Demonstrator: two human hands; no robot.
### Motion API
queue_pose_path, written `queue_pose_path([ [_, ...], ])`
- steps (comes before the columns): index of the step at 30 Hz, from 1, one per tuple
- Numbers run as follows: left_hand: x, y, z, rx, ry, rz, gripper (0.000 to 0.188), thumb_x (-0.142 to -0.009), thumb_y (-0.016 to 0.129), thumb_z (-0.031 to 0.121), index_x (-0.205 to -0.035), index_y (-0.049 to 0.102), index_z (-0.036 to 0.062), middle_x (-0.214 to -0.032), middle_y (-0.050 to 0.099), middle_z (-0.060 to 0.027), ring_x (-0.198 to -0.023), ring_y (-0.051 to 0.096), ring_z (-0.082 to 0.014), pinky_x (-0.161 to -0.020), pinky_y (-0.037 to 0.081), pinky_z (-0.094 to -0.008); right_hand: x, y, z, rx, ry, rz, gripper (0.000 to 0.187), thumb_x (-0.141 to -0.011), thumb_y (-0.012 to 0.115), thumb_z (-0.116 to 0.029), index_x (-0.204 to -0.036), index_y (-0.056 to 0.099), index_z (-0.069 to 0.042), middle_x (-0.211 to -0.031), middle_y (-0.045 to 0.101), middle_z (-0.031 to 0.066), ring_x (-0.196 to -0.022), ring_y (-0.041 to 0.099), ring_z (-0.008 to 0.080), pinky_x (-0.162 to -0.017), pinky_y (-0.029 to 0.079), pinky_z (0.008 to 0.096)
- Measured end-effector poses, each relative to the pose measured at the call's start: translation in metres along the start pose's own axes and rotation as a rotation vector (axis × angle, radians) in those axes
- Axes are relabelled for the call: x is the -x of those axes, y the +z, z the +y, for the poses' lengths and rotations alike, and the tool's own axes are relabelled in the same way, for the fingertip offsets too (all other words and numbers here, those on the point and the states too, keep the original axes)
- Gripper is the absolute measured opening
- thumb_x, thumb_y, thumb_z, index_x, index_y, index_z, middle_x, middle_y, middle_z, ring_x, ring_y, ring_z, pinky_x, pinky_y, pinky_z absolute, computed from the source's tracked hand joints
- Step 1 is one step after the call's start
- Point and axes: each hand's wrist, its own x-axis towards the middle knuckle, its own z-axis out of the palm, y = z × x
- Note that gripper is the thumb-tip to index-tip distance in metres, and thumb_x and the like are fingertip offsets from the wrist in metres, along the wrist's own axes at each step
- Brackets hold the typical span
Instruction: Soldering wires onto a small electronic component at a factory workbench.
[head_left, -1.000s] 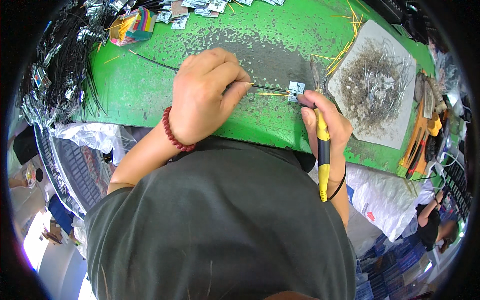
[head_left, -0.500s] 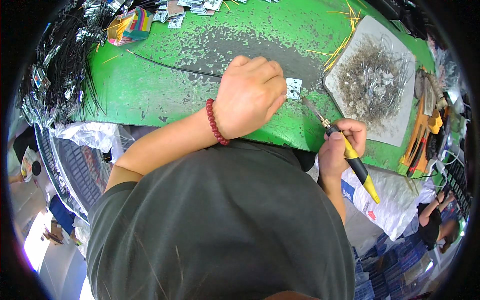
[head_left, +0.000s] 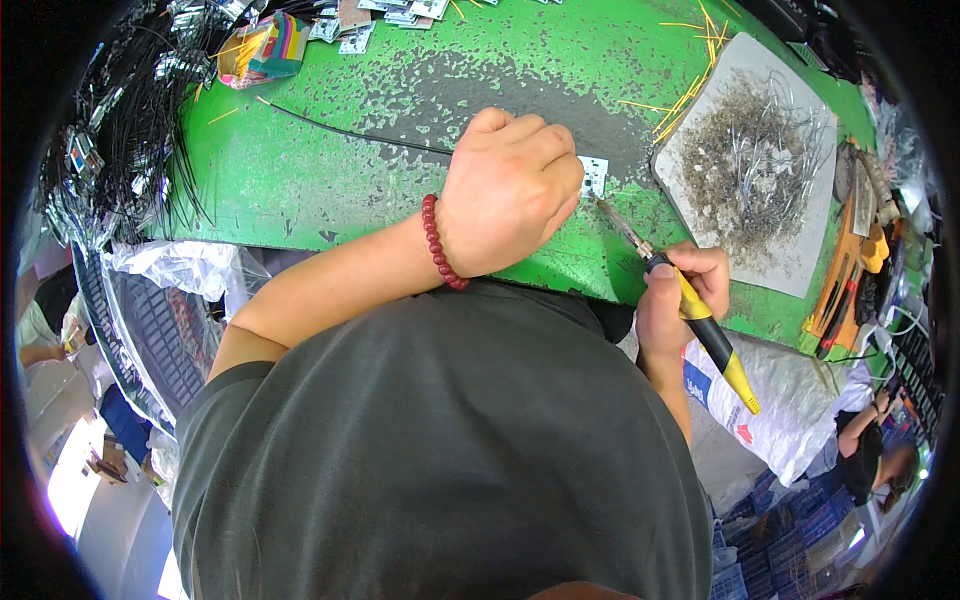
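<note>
My left hand [head_left: 512, 195], with a red bead bracelet at the wrist, is closed over a thin black cable [head_left: 345, 134]. The cable runs from its bare tip at the left into my fist, where the fingertips are hidden. Just beyond the knuckles a small white circuit board [head_left: 594, 176] lies on the green bench, partly covered by the hand. My right hand [head_left: 690, 292] grips a yellow and black soldering iron [head_left: 718, 348] like a pen. The iron's tip is at the board's lower edge; contact is too small to make out.
On the right lies a grey slab [head_left: 815, 220] heaped with solder scraps and wire, beside thin yellow sticks [head_left: 690, 97]. A wooden holder [head_left: 835, 295] with tools stands farther right. Black cables [head_left: 130, 150] hang at the left, near a striped box [head_left: 285, 50] and several boards [head_left: 355, 40].
My left hand has shifted slightly right with the cable, covering more of the board. The soldering iron's tip has moved a little left, closer to the board's edge.
</note>
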Motion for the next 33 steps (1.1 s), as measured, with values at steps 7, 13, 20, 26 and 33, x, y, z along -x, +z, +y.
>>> queue_pose_path([
  [7,0.001,-0.001,0.001,-0.006,0.004,-0.021,0.012,-0.064,0.068,0.012,-0.068,0.057,0.0108,-0.078,0.055,0.0007,-0.072,0.053,-0.0172,-0.068,0.036,-0.0322,0.001,0.000,0.001,0.020,0.002,-0.001,0.018,-0.076,0.064,-0.008,-0.083,0.048,-0.003,-0.073,0.050,0.0034,-0.062,0.042,0.0067,-0.056,0.035,0.0206],
  [13,-0.001,0.000,0.001,0.005,0.004,-0.028,0.012,-0.064,0.068,0.012,-0.069,0.057,0.0109,-0.078,0.056,0.0009,-0.073,0.054,-0.0169,-0.068,0.037,-0.0320,-0.002,0.002,-0.004,0.017,0.058,-0.019,0.018,-0.077,0.064,-0.009,-0.083,0.048,-0.003,-0.070,0.049,0.0022,-0.062,0.042,0.0064,-0.056,0.034,0.0205],
  [20,-0.001,-0.001,-0.002,0.007,0.013,-0.019,0.011,-0.066,0.067,0.012,-0.069,0.057,0.0107,-0.078,0.056,0.0009,-0.073,0.054,-0.0167,-0.068,0.037,-0.0317,-0.003,0.003,0.002,-0.101,-0.042,0.053,0.021,-0.079,0.064,-0.013,-0.085,0.047,-0.003,-0.068,0.051,0.0046,-0.055,0.046,0.0085,-0.054,0.040,0.0210],
  [26,0.001,0.000,-0.001,0.006,0.013,-0.012,0.011,-0.066,0.067,0.012,-0.068,0.056,0.0106,-0.078,0.056,0.0010,-0.072,0.054,-0.0165,-0.068,0.037,-0.0314,-0.007,0.013,-0.007,0.003,0.005,0.069,0.030,-0.081,0.067,-0.012,-0.104,0.052,-0.001,-0.084,0.061,0.0070,-0.069,0.054,0.0082,-0.062,0.043,0.0205],
  [33,0.000,-0.002,-0.001,0.023,0.003,-0.026,0.010,-0.067,0.067,0.011,-0.067,0.057,0.0105,-0.077,0.056,0.0013,-0.073,0.054,-0.0167,-0.069,0.037,-0.0319,-0.017,0.002,-0.006,0.203,-0.061,-0.141,0.026,-0.086,0.060,-0.010,-0.110,0.055,-0.001,-0.077,0.066,0.0114,-0.051,0.053,0.0084,-0.049,0.043,0.0207],
])
